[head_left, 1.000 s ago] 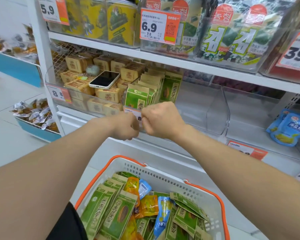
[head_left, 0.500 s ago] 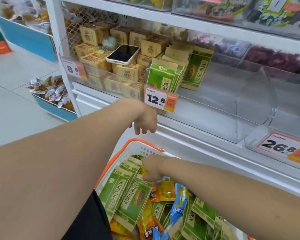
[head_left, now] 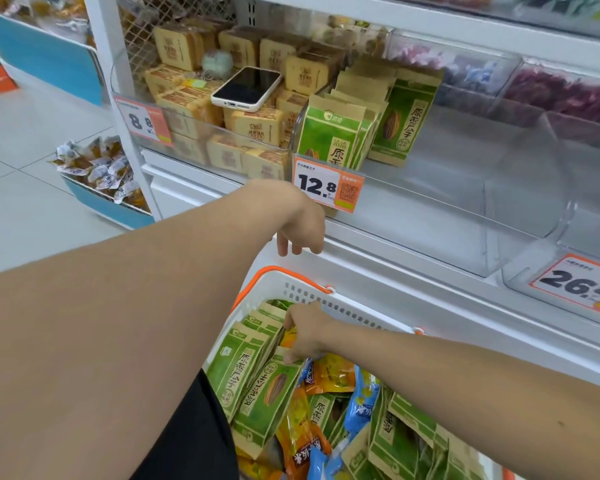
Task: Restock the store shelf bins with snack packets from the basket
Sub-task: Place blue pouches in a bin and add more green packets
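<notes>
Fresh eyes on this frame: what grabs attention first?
The right hand digs among green packets in the orange-rimmed basket at bottom centre; whether it has a grip on one is unclear. A phone lies on tan packets at upper left. The left hand hangs empty just below the 12.8 price tag at centre.

A white-cased phone (head_left: 246, 89) lies screen-up at upper centre, a pale fuzzy charm (head_left: 217, 64) just behind it. An 8.8 tag (head_left: 142, 122) hangs upper left, a 12.8 tag (head_left: 327, 186) at centre, a 26.8 tag (head_left: 579, 285) at the right edge. At left, a blue floor tray (head_left: 108, 207) holds wrapped sweets (head_left: 97, 164)
</notes>
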Demonstrator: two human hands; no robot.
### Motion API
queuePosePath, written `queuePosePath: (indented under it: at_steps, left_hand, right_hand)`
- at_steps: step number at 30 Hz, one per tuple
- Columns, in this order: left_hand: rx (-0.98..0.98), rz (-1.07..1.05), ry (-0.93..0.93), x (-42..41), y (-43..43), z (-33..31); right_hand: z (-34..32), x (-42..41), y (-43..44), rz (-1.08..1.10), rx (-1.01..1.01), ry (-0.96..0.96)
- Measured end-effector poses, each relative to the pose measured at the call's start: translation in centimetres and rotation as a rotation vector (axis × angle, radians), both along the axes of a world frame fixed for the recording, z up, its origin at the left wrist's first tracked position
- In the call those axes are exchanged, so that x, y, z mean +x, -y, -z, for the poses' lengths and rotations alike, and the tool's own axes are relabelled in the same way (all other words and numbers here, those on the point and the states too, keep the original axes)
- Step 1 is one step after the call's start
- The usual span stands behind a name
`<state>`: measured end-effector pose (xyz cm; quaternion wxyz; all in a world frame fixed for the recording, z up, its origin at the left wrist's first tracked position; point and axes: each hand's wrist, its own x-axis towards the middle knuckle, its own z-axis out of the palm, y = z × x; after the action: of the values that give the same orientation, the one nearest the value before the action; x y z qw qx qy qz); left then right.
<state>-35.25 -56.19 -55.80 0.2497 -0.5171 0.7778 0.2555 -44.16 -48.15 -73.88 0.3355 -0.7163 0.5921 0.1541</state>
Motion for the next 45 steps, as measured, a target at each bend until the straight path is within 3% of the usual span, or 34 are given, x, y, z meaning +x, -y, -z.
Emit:
queuePosePath:
  at_steps: [5, 12, 16, 21, 24, 30, 37, 41, 45]
  left_hand:
    - [0.016, -0.031, -0.033, -0.3, -0.4, -0.2]
    - [0.041, -0.063, -0.071, -0.8, -1.7, -0.8]
    - [0.039, -0.063, -0.081, -0.9, -2.6, -1.4]
    - [0.011, 0.003, 0.099, -0.3, -2.9, -2.6]
    - [0.109, -0.040, 0.134, 0.2, -2.6, -2.8]
    - [0.182, -0.159, -0.076, 0.6, -2.9, -3.5]
    - [0.184, -0.255, -0.613, -0.3, -3.5, -4.6]
    - [-0.061, -0.170, -0.624, -2.3, -3.4, -5.6]
    - [-0.270, -0.198, -0.665, -3.1, -3.2, -6.1]
  right_hand:
    - [-0.7, -0.5, -0.5, 0.039, -0.029, 0.029]
    - [-4.6, -1.2, -0.2, -0.134, -0.089, -0.089]
    - [-8.4, -1.9, 0.6, -0.071, -0.061, 0.026]
    - [-13.5, -3.3, 1.5, -0.088, -0.156, 0.047]
    - [-16.4, -4.0, 2.2, -0.093, -0.163, 0.079]
    - [-23.8, -5.9, 2.3, 0.006, -0.265, 0.196]
    - [-28.0, -8.5, 1.7, 0.072, -0.665, 0.156]
    - [-27.5, -8.7, 1.5, -0.003, -0.819, 0.062]
    - [-27.2, -10.2, 2.0, 0.066, -0.787, 0.201]
